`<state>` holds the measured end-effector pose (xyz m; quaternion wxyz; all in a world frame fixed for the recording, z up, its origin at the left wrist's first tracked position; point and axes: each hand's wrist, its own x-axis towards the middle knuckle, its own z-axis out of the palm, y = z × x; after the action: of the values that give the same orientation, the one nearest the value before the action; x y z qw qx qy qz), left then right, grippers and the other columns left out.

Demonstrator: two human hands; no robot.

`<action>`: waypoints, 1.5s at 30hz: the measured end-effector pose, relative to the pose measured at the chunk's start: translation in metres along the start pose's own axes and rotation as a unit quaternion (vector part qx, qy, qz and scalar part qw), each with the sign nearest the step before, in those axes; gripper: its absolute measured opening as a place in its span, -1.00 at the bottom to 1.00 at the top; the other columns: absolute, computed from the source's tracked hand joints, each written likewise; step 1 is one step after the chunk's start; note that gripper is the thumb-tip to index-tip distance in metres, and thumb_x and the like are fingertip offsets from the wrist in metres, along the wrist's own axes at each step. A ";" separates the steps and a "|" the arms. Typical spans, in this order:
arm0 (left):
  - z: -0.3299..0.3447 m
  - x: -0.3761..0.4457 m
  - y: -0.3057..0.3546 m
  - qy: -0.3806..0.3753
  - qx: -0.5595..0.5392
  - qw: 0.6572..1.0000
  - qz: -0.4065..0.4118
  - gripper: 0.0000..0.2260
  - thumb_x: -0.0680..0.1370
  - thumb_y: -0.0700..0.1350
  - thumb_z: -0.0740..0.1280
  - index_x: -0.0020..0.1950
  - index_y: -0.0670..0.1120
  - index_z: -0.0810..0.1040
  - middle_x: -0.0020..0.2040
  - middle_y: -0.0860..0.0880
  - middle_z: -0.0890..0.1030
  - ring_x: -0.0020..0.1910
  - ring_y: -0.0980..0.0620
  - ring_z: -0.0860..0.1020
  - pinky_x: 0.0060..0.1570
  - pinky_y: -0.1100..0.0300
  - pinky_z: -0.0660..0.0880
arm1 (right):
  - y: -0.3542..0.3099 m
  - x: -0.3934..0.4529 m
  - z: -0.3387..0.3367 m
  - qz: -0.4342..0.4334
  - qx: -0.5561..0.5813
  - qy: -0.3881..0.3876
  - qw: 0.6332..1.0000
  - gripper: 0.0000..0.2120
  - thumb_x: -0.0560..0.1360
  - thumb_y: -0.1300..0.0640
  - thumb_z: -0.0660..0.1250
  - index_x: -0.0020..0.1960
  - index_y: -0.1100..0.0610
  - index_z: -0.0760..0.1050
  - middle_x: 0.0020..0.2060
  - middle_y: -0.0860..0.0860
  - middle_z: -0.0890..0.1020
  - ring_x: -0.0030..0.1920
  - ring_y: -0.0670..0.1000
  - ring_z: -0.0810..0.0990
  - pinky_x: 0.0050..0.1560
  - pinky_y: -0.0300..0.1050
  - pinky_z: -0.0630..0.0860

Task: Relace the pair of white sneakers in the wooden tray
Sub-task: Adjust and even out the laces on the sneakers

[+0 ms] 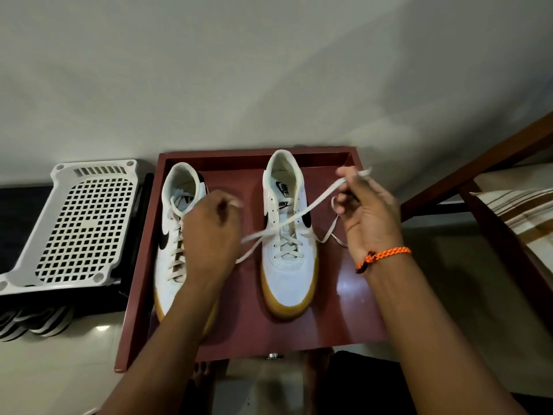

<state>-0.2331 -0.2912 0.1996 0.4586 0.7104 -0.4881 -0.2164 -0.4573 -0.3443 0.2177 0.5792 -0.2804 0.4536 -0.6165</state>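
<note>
A dark red wooden tray [353, 310] holds two white sneakers with tan soles, side by side. The left sneaker [173, 235] is laced; the right sneaker [287, 265] is laced only low. The right hand [369, 211] pinches its flat white lace [311, 206], raised. The left hand [214, 232] is curled over the other end; its grip is unclear.

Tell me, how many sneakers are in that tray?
2. The left sneaker lies partly under the left hand; the right sneaker sits mid-tray, its lace held by the right hand.
</note>
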 end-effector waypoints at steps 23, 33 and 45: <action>0.040 -0.014 0.028 -0.170 -0.144 0.974 0.053 -0.61 0.61 -0.36 0.17 0.34 0.02 0.42 -0.25 -0.21 0.57 -0.25 -0.28 0.57 -0.20 -0.23 0.58 | 0.027 -0.013 0.018 -0.163 -0.440 -0.188 0.863 -0.67 0.58 0.23 0.36 0.27 -0.05 0.64 0.17 -0.16 0.66 0.23 -0.05 0.56 0.25 -0.14 0.50; 0.043 -0.006 0.017 -0.131 -0.148 0.979 0.057 -0.79 0.69 -0.28 0.32 0.26 -0.03 0.57 -0.27 -0.25 0.53 -0.36 -0.08 0.43 -0.29 0.08 0.42 | 0.007 -0.004 0.002 -0.082 -0.454 -0.185 0.868 -0.78 0.66 0.08 0.36 -0.13 0.10 0.63 -0.18 -0.10 0.63 -0.17 -0.14 0.59 -0.10 -0.10 0.50; 0.049 -0.010 0.024 -0.143 -0.086 0.979 0.115 -0.78 0.74 -0.21 0.26 0.28 -0.12 0.67 0.11 0.03 0.73 0.13 0.08 0.68 0.13 0.22 0.60 | 0.012 -0.013 0.012 -0.176 -0.447 -0.201 0.854 -0.86 0.58 0.23 0.47 0.10 0.12 0.77 -0.13 -0.07 0.78 -0.11 -0.15 0.74 -0.01 -0.01 0.70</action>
<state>-0.2859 -0.3061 0.1950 0.4652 0.5692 -0.6065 -0.3029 -0.4390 -0.3338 0.2151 0.3517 -0.7021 0.4974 -0.3687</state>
